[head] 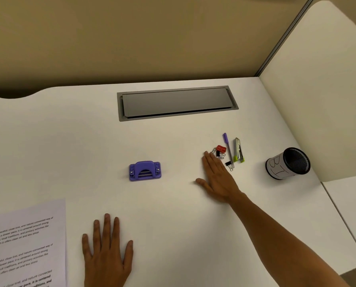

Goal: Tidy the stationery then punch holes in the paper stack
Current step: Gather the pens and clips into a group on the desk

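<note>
Step in hand, as I judge it: the tidying, at its very start. Nothing has gone into the pen cup [288,164] yet.

Right hand [217,176] lies flat on the white bench [173,141], fingers straight and together, tips just touching the loose clips at the near-left side of the stationery cluster. It holds nothing. Left hand [107,251] rests palm-down near the bench's front edge, fingers spread, idle.

Cluster sits right of the bench's middle, between the hole punch [145,170] and the cup:
- red binder clip [221,149], small, glossy
- black binder clip [229,164] with wire handles
- wire paper clips [220,155], tangled; count unclear
- purple pen [228,148], slim, capped
- stapler [239,150], metal body, lime-green end

Pen cup: black mesh cylinder with a white paper label, toward the bench's right edge, appears tilted with its mouth toward the camera.

Hole punch: purple plastic, squat, mid-bench, well apart from the paper stack [26,243], printed sheets at the front-left corner, partly out of frame.

Grey cable hatch [177,103] set flush near the back edge.

Next move likely calls for a pinch on small, slippery clips, or sweeping them together first; the pen and stapler are easier single picks.
</note>
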The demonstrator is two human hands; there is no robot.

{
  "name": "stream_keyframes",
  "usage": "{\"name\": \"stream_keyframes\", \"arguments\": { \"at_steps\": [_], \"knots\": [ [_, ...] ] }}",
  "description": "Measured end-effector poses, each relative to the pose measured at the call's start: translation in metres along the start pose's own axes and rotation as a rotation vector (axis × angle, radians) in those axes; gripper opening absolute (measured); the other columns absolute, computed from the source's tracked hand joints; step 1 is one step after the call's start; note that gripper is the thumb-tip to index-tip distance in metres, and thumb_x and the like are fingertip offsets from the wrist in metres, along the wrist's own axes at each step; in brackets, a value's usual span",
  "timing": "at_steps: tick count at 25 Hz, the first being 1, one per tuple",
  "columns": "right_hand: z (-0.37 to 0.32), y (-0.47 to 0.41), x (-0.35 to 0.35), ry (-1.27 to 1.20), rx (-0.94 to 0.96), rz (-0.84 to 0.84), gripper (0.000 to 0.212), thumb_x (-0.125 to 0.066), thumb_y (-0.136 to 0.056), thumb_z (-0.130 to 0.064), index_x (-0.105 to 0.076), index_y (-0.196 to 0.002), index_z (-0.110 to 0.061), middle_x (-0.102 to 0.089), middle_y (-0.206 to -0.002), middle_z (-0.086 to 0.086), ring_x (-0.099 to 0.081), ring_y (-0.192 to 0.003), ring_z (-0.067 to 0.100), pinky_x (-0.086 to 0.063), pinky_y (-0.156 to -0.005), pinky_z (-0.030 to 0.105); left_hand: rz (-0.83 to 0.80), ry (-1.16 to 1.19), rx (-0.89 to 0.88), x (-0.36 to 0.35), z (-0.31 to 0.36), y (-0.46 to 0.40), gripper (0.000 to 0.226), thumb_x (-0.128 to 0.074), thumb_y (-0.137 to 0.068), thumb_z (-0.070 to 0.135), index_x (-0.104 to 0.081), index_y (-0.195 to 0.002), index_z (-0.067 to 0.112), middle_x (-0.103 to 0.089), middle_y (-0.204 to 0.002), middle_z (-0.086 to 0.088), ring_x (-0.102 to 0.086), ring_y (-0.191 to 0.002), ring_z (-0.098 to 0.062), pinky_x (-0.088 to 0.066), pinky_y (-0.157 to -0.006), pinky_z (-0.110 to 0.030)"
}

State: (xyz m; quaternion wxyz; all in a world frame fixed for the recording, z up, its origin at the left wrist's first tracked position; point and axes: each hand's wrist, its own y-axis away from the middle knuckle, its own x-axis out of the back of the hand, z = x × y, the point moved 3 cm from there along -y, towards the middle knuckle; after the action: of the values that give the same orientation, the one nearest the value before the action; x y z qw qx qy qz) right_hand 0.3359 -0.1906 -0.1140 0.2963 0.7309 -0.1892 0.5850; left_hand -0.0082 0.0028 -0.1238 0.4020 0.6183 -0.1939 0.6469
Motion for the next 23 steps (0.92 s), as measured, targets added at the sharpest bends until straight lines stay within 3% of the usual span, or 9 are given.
{"name": "stream_keyframes", "arguments": {
  "at_steps": [8, 11, 14, 19, 23],
  "knots": [
    [0.01, -0.019, 0.004, -0.037, -0.208, 0.095, 0.09, -0.03, -0.096, -0.065, -0.007, -0.158, -0.004, -0.002, -0.168, 0.01, 0.001, -0.156, 0.023, -0.005, -0.127, 0.037, 0.01, -0.008, -0.011, -0.004, -0.002, 0.0, 0.08, -0.011, -0.093, 0.062, -0.034, -0.152, 0.012, -0.028, -0.162, -0.014, -0.027, -0.149, -0.038, -0.019, -0.119, -0.063],
    [-0.003, -0.01, -0.002, -0.052, -0.232, 0.125, 0.081, -0.03, -0.1, -0.058, -0.014, -0.157, -0.003, -0.013, -0.167, 0.011, -0.007, -0.155, 0.024, -0.01, -0.127, 0.037, 0.008, -0.014, -0.018, -0.005, -0.004, 0.002, 0.08, -0.014, -0.093, 0.061, -0.031, -0.153, 0.013, -0.023, -0.165, -0.012, -0.023, -0.151, -0.036, -0.017, -0.121, -0.061],
    [-0.028, 0.012, -0.015, -0.082, -0.24, 0.18, 0.071, -0.022, -0.102, -0.051, -0.026, -0.155, -0.004, -0.023, -0.164, 0.01, -0.016, -0.154, 0.029, -0.015, -0.126, 0.043, 0.022, -0.026, -0.022, -0.004, -0.004, 0.003, 0.078, -0.017, -0.093, 0.06, -0.025, -0.156, 0.014, -0.015, -0.167, -0.01, -0.015, -0.154, -0.034, -0.015, -0.123, -0.059],
    [-0.065, 0.051, -0.035, -0.026, -0.218, 0.124, 0.074, -0.024, -0.1, -0.056, -0.017, -0.159, -0.012, -0.01, -0.168, 0.005, -0.001, -0.156, 0.029, -0.012, -0.125, 0.051, 0.031, -0.019, -0.016, -0.003, -0.006, 0.003, 0.076, -0.027, -0.093, 0.056, -0.02, -0.157, 0.015, -0.009, -0.168, -0.009, -0.01, -0.155, -0.032, -0.017, -0.122, -0.06],
    [-0.102, 0.068, -0.04, 0.027, -0.218, 0.029, 0.067, -0.02, -0.099, -0.054, -0.018, -0.159, -0.022, -0.01, -0.167, 0.01, -0.002, -0.153, 0.042, -0.013, -0.122, 0.062, 0.014, -0.011, -0.021, -0.001, -0.003, 0.006, 0.075, -0.027, -0.095, 0.055, -0.017, -0.157, 0.015, -0.01, -0.168, -0.011, -0.01, -0.155, -0.034, -0.018, -0.121, -0.061]
  ]
}}
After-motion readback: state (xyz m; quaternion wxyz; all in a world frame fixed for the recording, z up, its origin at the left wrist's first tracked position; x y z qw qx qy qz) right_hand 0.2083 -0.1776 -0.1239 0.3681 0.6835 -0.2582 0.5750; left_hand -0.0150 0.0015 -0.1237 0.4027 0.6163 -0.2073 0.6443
